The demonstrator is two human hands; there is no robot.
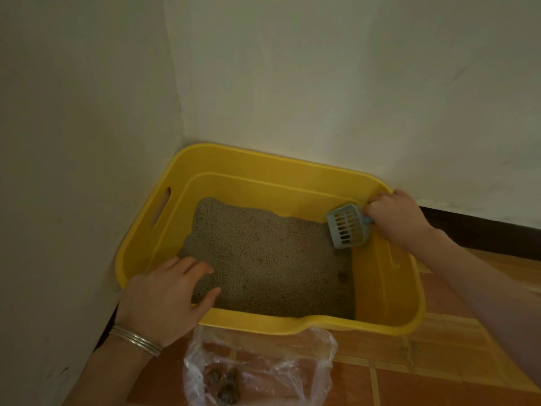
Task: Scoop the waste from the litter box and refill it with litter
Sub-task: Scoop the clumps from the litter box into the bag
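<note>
Right hand [395, 218] grips the blue scoop [348, 226] over the litter [263, 259] at the yellow litter box [292, 171]'s far right corner. Left hand [164, 297] rests open on the near rim, with the plastic bag [263, 367] of clumps just beside it on the floor.

walls [322, 68]: cream, corner; floor [439, 376]: orange tiles; skirting [491, 232]: dark; light: dim
</note>
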